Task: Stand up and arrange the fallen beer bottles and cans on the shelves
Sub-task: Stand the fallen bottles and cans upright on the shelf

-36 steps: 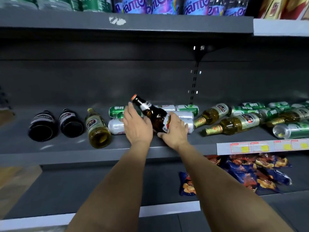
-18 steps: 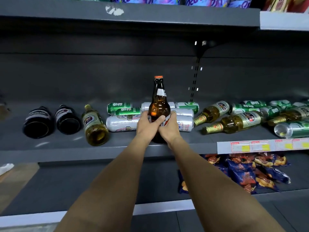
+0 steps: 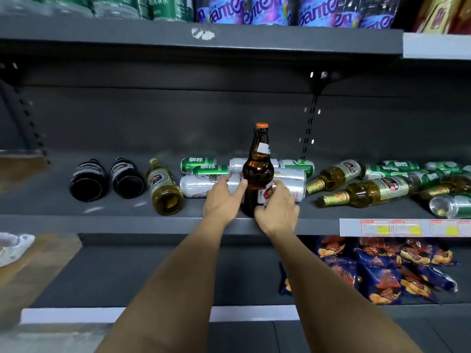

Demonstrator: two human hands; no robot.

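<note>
A brown beer bottle (image 3: 257,171) with an orange cap stands upright near the front edge of the grey shelf (image 3: 102,222). My right hand (image 3: 279,212) grips its lower body at the label. My left hand (image 3: 223,200) sits just left of it with loose fingers, the thumb touching the glass. Behind the hands lie silver cans (image 3: 198,186) and green cans (image 3: 197,164). To the left lie two dark bottles (image 3: 88,178) and a pale bottle (image 3: 164,187). On the right, more pale bottles (image 3: 369,192) and cans (image 3: 451,206) lie on their sides.
An upper shelf (image 3: 178,39) full of drinks hangs overhead. Price tags (image 3: 405,227) line the shelf's front edge at right. Blue snack bags (image 3: 382,266) lie on the lower shelf. The shelf's back area above the fallen cans is free.
The brown bottle went from tilted in both hands to upright on the shelf. My left hand has loosened and slid to the left; my right hand still holds the bottle.
</note>
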